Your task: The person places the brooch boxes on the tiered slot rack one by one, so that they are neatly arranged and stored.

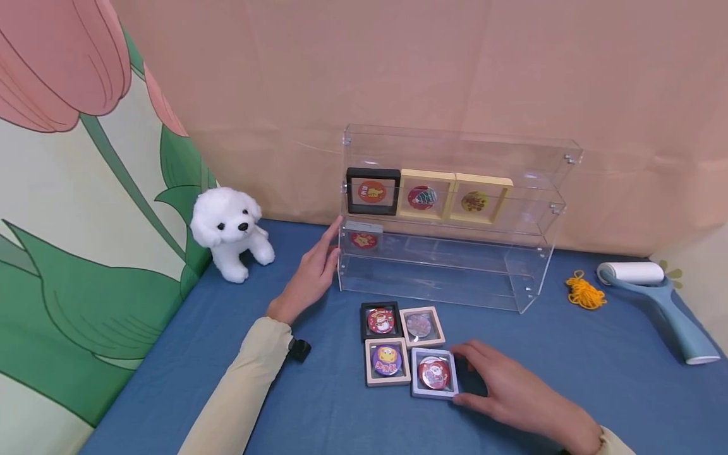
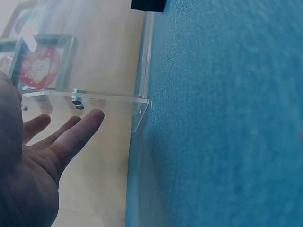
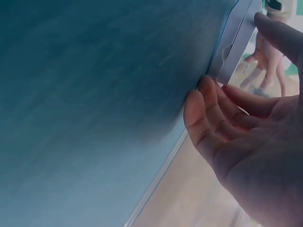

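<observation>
In the head view, my right hand [image 1: 506, 392] holds a lavender square display frame [image 1: 418, 389] at its right-hand corners, thumb near and fingers far. A round red badge [image 1: 435, 373] shows inside it. The right wrist view shows the frame's side [image 3: 236, 40] between thumb and fingers. My left hand [image 1: 309, 278] rests against the left side of a clear acrylic display shelf [image 1: 432, 284], fingers extended. Beside the lavender frame lie a black frame [image 1: 364, 323], a pale pink frame [image 1: 438, 325] and a beige frame [image 1: 387, 382], each with a round badge.
On an upper tier stand a black frame [image 1: 373, 173] and two cream frames [image 1: 426, 174]. Another frame [image 1: 364, 227] is on the tier below, at left. A white plush dog [image 1: 227, 227] sits left; orange yarn [image 1: 586, 292] and a lint roller [image 1: 660, 291] lie right.
</observation>
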A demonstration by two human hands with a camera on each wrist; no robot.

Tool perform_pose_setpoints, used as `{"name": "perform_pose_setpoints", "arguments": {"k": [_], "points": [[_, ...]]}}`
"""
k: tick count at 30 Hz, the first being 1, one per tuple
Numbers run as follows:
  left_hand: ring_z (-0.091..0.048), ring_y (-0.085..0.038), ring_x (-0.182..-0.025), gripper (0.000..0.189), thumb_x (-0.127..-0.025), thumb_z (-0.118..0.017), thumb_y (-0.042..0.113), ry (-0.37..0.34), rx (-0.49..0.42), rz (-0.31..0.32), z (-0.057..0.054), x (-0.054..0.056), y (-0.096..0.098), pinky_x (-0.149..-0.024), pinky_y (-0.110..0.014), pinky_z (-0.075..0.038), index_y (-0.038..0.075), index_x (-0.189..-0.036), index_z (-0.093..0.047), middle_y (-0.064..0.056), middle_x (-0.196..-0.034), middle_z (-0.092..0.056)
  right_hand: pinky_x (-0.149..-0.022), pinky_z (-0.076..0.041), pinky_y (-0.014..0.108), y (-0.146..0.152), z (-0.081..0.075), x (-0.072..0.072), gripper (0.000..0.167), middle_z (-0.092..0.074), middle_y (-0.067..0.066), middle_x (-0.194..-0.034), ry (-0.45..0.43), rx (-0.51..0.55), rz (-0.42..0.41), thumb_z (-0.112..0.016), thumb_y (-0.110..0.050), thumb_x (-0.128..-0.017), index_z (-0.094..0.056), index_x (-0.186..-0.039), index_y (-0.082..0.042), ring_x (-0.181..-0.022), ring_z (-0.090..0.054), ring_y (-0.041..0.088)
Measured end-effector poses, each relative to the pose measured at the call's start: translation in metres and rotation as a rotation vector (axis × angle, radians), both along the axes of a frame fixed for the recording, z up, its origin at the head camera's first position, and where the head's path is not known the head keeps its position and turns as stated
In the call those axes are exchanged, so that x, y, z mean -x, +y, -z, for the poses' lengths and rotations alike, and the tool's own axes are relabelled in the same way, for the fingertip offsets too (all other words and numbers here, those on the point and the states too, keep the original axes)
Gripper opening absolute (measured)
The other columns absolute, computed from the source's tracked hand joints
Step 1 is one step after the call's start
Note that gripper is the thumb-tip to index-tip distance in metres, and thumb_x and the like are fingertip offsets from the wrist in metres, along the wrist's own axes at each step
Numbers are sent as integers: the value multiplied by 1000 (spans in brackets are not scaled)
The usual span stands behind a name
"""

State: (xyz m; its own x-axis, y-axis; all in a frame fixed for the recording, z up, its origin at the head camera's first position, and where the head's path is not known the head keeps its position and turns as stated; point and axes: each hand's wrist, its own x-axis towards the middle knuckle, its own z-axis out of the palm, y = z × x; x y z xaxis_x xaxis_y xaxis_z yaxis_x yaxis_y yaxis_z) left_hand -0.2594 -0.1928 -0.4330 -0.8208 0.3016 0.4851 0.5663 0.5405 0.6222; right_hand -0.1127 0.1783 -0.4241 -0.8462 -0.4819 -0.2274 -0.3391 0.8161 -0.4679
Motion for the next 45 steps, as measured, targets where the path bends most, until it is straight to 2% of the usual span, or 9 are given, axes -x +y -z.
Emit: {"name": "perform_pose_setpoints", "arguments": {"k": [5,12,18,22,26,31,34,39,45], "points": [[-59,-32,-124,75,-107,-50,9,12,-3,13,-1,1,1,-96,-47,-53,37,-163,-11,-12,-159,-38,-94,-52,54,-2,1,3,80,-54,2,-132,7,11,-5,-75,-66,-80,-56,-140,-16,-107,-54,19],[-58,-31,-126,76,-106,-51,8,-5,-5,11,-2,0,2,-98,-46,-52,38,-163,-11,-10,-159,-37,-84,-54,42,-2,-1,3,78,-54,-3,-120,-55,52,32,-80,-61,-77,-53,-136,-18,-97,-53,14],[-57,-32,-127,76,-106,-51,7,-4,-1,14,-1,0,2,-97,-47,-52,36,-163,-11,-11,-159,-37,-88,-53,45,3,-1,-2,79,-56,0,-117,-135,177,61,-88,-47,-76,-45,-134,-15,-102,-55,17],[-58,-32,-126,76,-106,-51,8,-7,-3,7,-2,-1,2,-95,-46,-53,37,-163,-11,-11,-158,-38,-97,-50,49,4,0,-2,74,-55,3,-125,-170,277,32,-89,-36,-78,-41,-131,-16,-110,-56,21],[-57,-32,-127,76,-106,-51,8,-7,0,6,-2,-1,2,-98,-47,-52,36,-163,-11,-11,-158,-38,-93,-53,44,6,0,-2,72,-56,4,-126,-196,329,1,-88,-27,-79,-39,-130,-16,-107,-59,21],[-61,-30,-120,75,-106,-51,9,-2,7,-4,-2,-2,2,-90,-44,-56,36,-163,-11,-12,-157,-40,-83,-56,31,8,-2,-3,64,-59,3,-121,-179,349,-17,-86,-22,-83,-43,-129,-16,-93,-62,13],[-62,-30,-118,75,-106,-51,8,-6,7,-4,-2,-2,1,-88,-44,-57,36,-163,-11,-12,-156,-41,-81,-57,30,11,-3,-4,54,-61,3,-120,-148,382,-34,-83,-20,-86,-47,-126,-16,-90,-63,11],[-60,-31,-123,75,-106,-51,9,-13,7,-4,-2,-3,0,-94,-47,-54,35,-164,-11,-12,-157,-39,-82,-57,29,13,-4,-6,35,-64,-3,-117,-77,401,-39,-75,-25,-94,-55,-121,-20,-91,-65,8],[-59,-32,-125,75,-106,-51,8,-10,9,-1,-3,-3,0,-97,-47,-52,36,-163,-11,-13,-158,-39,-82,-57,29,14,-5,-7,28,-65,-7,-114,-46,411,-47,-72,-29,-96,-58,-119,-24,-92,-66,8]]}}
